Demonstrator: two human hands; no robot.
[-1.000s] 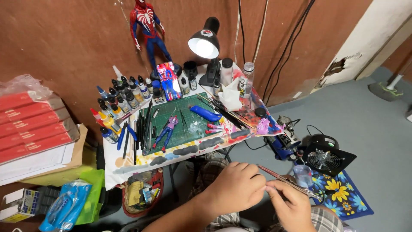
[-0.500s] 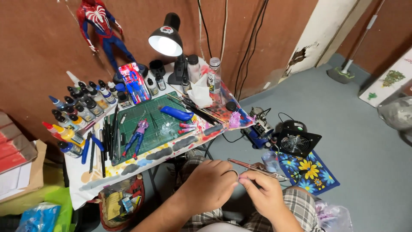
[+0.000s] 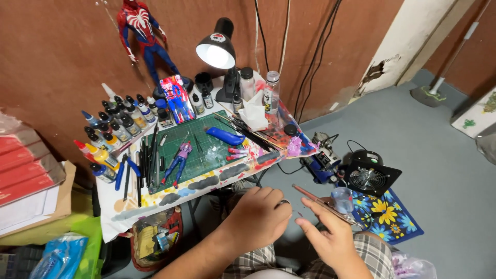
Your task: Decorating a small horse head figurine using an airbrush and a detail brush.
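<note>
My left hand (image 3: 257,214) hovers over my lap just below the table's front edge, fingers curled inward; anything inside them is hidden. Close to its right, my right hand (image 3: 330,235) pinches a thin brown-handled paintbrush (image 3: 320,202) that slants up to the left. The two hands are a little apart. On the small paint-smeared table (image 3: 155,199) lies a green cutting mat (image 3: 199,150). On the mat lie a small purple and blue figure (image 3: 177,159) and a blue-handled tool (image 3: 225,137).
Several paint bottles (image 3: 108,132) line the table's left and back edges beside a lit black desk lamp (image 3: 217,49). A red and blue action figure (image 3: 140,31) hangs on the wall. A black fan (image 3: 369,176), clear cup (image 3: 342,199) and flowered mat (image 3: 395,219) sit on the floor at right.
My hands were pressed together a moment ago; they have drawn apart and the brush now shows clearly in my right hand. The view has swung left and slightly down.
</note>
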